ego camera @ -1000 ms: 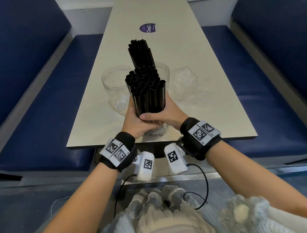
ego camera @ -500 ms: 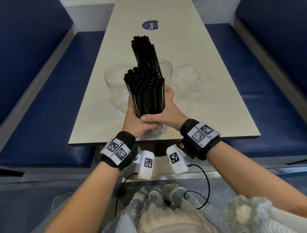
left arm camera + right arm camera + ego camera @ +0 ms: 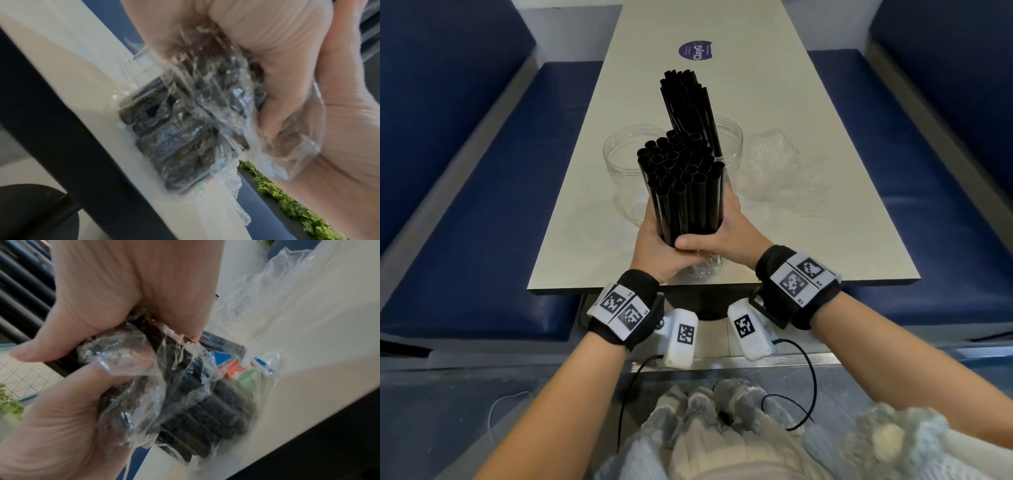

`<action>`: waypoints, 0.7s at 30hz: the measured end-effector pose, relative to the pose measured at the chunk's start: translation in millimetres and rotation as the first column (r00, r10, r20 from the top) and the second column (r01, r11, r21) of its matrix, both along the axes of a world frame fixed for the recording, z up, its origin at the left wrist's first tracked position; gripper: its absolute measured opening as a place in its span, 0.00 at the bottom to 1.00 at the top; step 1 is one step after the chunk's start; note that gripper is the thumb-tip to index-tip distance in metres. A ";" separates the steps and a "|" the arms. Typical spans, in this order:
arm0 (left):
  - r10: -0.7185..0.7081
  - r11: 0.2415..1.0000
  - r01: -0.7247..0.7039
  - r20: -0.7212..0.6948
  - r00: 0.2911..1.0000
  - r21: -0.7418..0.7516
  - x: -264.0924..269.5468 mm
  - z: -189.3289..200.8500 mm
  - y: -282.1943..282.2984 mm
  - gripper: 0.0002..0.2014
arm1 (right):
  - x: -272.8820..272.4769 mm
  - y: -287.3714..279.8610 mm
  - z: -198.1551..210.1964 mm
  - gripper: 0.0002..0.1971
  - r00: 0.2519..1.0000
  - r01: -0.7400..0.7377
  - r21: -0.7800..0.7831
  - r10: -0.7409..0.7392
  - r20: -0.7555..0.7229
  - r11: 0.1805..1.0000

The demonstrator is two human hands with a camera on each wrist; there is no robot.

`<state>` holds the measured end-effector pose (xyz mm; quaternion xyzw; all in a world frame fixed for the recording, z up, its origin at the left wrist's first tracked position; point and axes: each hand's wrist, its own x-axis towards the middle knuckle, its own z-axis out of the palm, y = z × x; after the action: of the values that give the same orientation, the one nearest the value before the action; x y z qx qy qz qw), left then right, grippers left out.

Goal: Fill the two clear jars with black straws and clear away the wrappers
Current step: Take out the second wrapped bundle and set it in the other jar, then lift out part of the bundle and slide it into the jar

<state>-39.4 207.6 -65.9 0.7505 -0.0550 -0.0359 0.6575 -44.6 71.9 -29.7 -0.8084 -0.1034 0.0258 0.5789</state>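
Black straws (image 3: pixel 683 192) stand before clear jars (image 3: pixel 625 164) on a cream table (image 3: pixel 808 113) bearing a purple sticker (image 3: pixel 695 52), flanked by navy benches (image 3: pixel 482 219).

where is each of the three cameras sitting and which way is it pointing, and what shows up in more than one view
Head: worn on the head, looking forward and down the table; shows both forearms, the left hand and right hand gripping the straw bundle before two clear jars.
Left wrist: under the left hand, looking along it at the wrapper on the bundle's base at the table edge.
Right wrist: under the right hand, facing the same wrapped base; the left hand shows too.
Shared: all three show the bundle and table.
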 end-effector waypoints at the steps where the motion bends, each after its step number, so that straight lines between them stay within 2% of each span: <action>1: 0.012 1.000 -0.012 0.003 1.000 -0.001 -0.2 1.0 1.4 0.54 | -0.4 1.3 0.1 0.39 1.000 0.009 0.000 -0.009 0.014 1.000; 4: 0.024 1.000 -0.024 -0.012 1.000 0.010 -0.1 -1.4 6.5 0.53 | 0.4 8.1 -3.8 0.39 0.999 0.018 -0.015 -0.017 0.035 1.000; 8: 0.034 0.999 -0.033 -0.036 0.999 0.033 0.8 -2.5 10.1 0.50 | 2.6 13.1 -8.5 0.41 0.999 0.002 -0.064 -0.004 -0.032 0.998; 13: 0.071 0.997 -0.072 0.014 0.997 0.029 -4.4 13.2 18.9 0.47 | 7.9 14.3 1.1 0.39 0.998 -0.067 -0.027 0.067 -0.008 0.997; 18: 0.132 0.989 -0.138 0.098 0.986 0.059 -1.9 35.3 44.9 0.36 | 19.2 38.9 20.1 0.45 0.994 -0.069 -0.020 0.071 0.087 0.997; 21: 0.203 0.976 -0.210 0.112 0.973 0.058 -2.2 36.8 59.9 0.27 | 24.1 49.6 28.0 0.43 0.985 -0.077 -0.126 0.095 0.147 0.989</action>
<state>-41.6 267.4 -29.1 0.7754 -0.0100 0.0704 0.6275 -20.5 121.5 -1.7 -0.8360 -0.1806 -0.0050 0.5181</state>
